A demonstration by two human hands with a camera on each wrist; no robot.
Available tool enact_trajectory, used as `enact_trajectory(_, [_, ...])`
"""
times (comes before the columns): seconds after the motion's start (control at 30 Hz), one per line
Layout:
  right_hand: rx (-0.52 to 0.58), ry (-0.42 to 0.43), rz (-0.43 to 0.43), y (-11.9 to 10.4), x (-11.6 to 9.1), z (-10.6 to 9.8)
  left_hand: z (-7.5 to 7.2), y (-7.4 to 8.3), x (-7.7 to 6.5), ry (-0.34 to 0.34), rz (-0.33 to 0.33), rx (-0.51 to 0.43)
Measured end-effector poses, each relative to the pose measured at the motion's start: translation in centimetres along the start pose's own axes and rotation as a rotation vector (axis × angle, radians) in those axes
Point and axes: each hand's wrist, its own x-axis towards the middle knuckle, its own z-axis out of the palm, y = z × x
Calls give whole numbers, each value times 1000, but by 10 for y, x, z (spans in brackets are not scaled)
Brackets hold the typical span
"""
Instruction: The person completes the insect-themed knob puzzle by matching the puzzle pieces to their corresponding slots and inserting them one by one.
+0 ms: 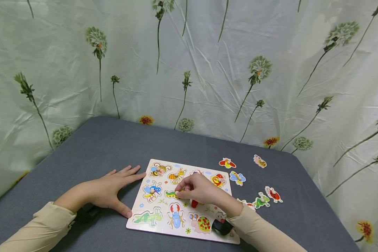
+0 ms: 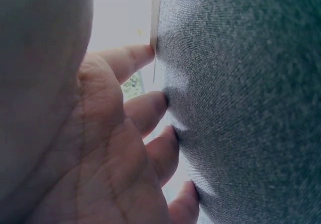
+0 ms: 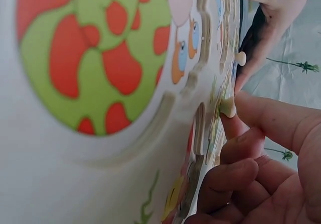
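Note:
A wooden peg puzzle board point(image 1: 160, 229) with printed insects lies on the table. My right hand point(image 1: 199, 189) is over its middle, thumb and finger pinching the knob point(image 3: 228, 107) of a green caterpillar piece point(image 1: 170, 194). The other right fingers curl in, and this hand hides part of the board. At the board's left side my left hand point(image 1: 108, 190) is spread, thumb and index finger against the edge, the remaining fingertips on the table cloth point(image 2: 241, 108). Knobbed pieces sit in the board, among them a striped bee point(image 1: 158, 170) and a blue mosquito point(image 1: 152, 191).
Right of the board lie several loose pieces: a red winged insect point(image 1: 227, 163), a blue dragonfly point(image 1: 237, 178), a yellow spotted bug point(image 1: 260, 161), a green insect point(image 1: 261, 200) and a ladybug point(image 1: 273, 194). Another red piece point(image 1: 247, 204) is partly behind the right sleeve. A flowered curtain point(image 1: 208, 87) hangs behind.

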Motion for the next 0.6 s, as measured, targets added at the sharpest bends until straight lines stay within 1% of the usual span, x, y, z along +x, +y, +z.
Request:
enact_trajectory(0.13, [25,-12,-2,1,-1,-2,0,-1,0,-1,1,-2])
enact_trajectory(0.2, [19,-9,-2,2,-2,-4,0,-1,0,0,4,-4])
enact_trajectory(0.37, [-8,10,-2,3,-3,-10,0,-1,0,2,7,-5])
enact_trajectory(0.53, [17,24,2,5,-5,-21,-1,-1,0,2,6,-8])
enact_trajectory(0.6, [22,42,20,6,-5,-25,-1,-1,0,1,5,-11])
